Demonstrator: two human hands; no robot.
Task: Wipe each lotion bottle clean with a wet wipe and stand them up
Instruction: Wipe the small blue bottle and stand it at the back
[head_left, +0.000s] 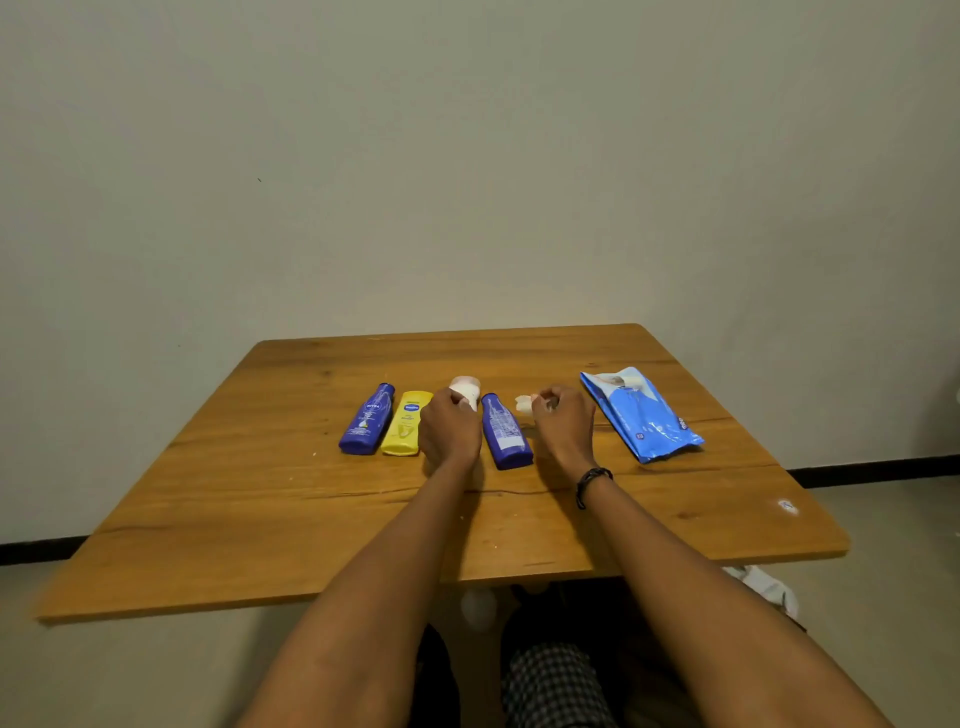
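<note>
The left hand (449, 428) curls its fingers round a white lotion bottle with a pinkish end (466, 389), between a flat-lying yellow plastic bottle (406, 423) and a dark blue bottle (505, 435) on the brown wooden surface (208, 519). The right hand (563, 423) pinches a crumpled white wet wipe (523, 405) just beside that bottle. Both forearms reach straight forward. The leftmost blue bottle (367, 420) also lies flat and reads NIVEA.
</note>
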